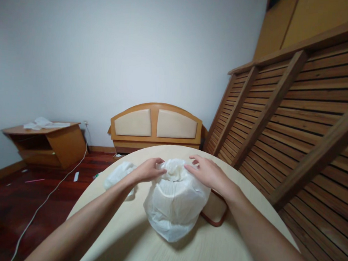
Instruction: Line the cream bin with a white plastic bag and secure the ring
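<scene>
A full white plastic bag (174, 205) stands on a round pale wooden table (212, 250). My left hand (148, 170) is closed on the gathered plastic at the bag's top left. On the top right of the bag, my right hand (208, 172) presses and pinches the plastic with curled fingers. A second crumpled white bag (118, 174) lies on the table just left of my left wrist. Part of a brown-rimmed flat object (215, 212) shows from behind the bag under my right wrist.
A slatted wooden bed frame (298, 116) leans up on the right, close to the table. A bed headboard (156, 125) stands against the far wall. At the left are a low wooden cabinet (49, 143) with papers on top and a white cable (48, 197) on the dark floor.
</scene>
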The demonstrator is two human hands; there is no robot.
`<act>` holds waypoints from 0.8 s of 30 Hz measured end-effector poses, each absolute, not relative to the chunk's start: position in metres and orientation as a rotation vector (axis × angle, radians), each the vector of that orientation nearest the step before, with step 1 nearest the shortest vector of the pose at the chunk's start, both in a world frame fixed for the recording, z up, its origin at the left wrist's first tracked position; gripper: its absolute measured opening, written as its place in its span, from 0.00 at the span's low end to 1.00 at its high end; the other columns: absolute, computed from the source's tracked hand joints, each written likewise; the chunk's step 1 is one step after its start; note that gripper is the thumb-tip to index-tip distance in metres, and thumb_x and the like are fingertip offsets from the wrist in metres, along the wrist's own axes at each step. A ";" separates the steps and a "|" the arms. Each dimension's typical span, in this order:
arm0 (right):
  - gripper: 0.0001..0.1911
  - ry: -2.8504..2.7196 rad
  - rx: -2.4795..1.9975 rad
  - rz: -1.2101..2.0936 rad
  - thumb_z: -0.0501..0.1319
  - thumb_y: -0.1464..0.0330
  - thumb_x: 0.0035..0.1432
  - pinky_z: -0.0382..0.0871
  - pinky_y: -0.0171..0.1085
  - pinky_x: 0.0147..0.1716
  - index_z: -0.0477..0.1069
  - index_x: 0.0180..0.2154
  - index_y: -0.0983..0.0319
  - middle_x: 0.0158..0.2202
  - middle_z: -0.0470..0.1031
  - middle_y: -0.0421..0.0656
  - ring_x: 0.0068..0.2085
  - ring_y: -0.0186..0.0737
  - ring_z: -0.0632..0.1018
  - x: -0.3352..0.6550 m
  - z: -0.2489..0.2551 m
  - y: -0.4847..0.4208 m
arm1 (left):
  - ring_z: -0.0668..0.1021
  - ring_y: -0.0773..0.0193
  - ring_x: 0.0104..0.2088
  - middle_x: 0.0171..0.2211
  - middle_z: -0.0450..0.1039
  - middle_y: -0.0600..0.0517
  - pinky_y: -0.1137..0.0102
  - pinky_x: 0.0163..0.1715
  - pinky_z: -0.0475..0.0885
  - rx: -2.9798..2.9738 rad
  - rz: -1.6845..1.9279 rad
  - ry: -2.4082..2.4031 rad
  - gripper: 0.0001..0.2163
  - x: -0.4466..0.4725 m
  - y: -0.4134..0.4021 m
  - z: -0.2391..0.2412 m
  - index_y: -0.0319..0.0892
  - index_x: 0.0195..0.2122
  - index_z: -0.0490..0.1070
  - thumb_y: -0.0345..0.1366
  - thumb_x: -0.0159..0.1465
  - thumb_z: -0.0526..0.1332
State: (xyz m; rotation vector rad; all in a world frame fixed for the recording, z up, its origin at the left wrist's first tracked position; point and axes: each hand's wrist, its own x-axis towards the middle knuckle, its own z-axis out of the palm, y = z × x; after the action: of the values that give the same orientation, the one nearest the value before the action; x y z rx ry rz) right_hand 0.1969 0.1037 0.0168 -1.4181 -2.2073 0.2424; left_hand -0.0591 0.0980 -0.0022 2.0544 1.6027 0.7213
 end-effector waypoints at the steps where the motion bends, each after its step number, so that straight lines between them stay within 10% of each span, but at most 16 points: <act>1: 0.30 -2.266 -1.309 0.256 0.62 0.56 0.62 0.69 0.47 0.55 0.69 0.61 0.64 0.57 0.77 0.54 0.56 0.54 0.78 0.191 0.012 0.107 | 0.82 0.52 0.42 0.43 0.82 0.43 0.67 0.41 0.73 2.066 0.721 1.609 0.18 -0.056 0.100 -0.002 0.37 0.46 0.78 0.41 0.58 0.64; 6: 0.34 -2.506 -0.968 0.350 0.67 0.62 0.58 0.63 0.43 0.62 0.66 0.65 0.61 0.64 0.70 0.50 0.63 0.50 0.72 0.172 0.000 0.118 | 0.80 0.53 0.40 0.39 0.81 0.44 0.67 0.40 0.71 2.107 0.668 1.680 0.17 -0.050 0.109 -0.004 0.36 0.44 0.78 0.38 0.55 0.65; 13: 0.18 -2.552 -1.467 0.267 0.58 0.63 0.65 0.73 0.39 0.39 0.83 0.34 0.66 0.36 0.84 0.58 0.40 0.52 0.84 0.173 0.014 0.114 | 0.72 0.63 0.22 0.13 0.63 0.56 0.71 0.27 0.65 2.051 0.453 1.719 0.05 -0.058 0.114 0.002 0.39 0.17 0.72 0.31 0.49 0.62; 21: 0.28 -2.531 -1.046 0.446 0.57 0.59 0.66 0.64 0.46 0.61 0.67 0.63 0.64 0.65 0.69 0.55 0.62 0.51 0.73 0.169 0.019 0.121 | 0.80 0.58 0.39 0.42 0.81 0.45 0.72 0.34 0.72 1.984 0.699 1.480 0.19 -0.052 0.111 0.004 0.37 0.48 0.76 0.32 0.54 0.62; 24: 0.21 -2.367 -0.827 0.844 0.56 0.59 0.66 0.65 0.45 0.58 0.76 0.53 0.62 0.56 0.78 0.48 0.56 0.49 0.76 0.160 0.004 0.134 | 0.79 0.60 0.38 0.39 0.81 0.46 0.72 0.35 0.72 1.934 0.747 1.392 0.14 -0.051 0.113 -0.003 0.37 0.43 0.77 0.36 0.57 0.62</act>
State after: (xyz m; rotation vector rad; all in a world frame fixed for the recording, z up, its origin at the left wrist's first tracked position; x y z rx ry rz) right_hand 0.1605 0.1338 0.0036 -0.8274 -2.3666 0.8439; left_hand -0.0510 0.1129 -0.0028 1.9338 1.3916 0.7472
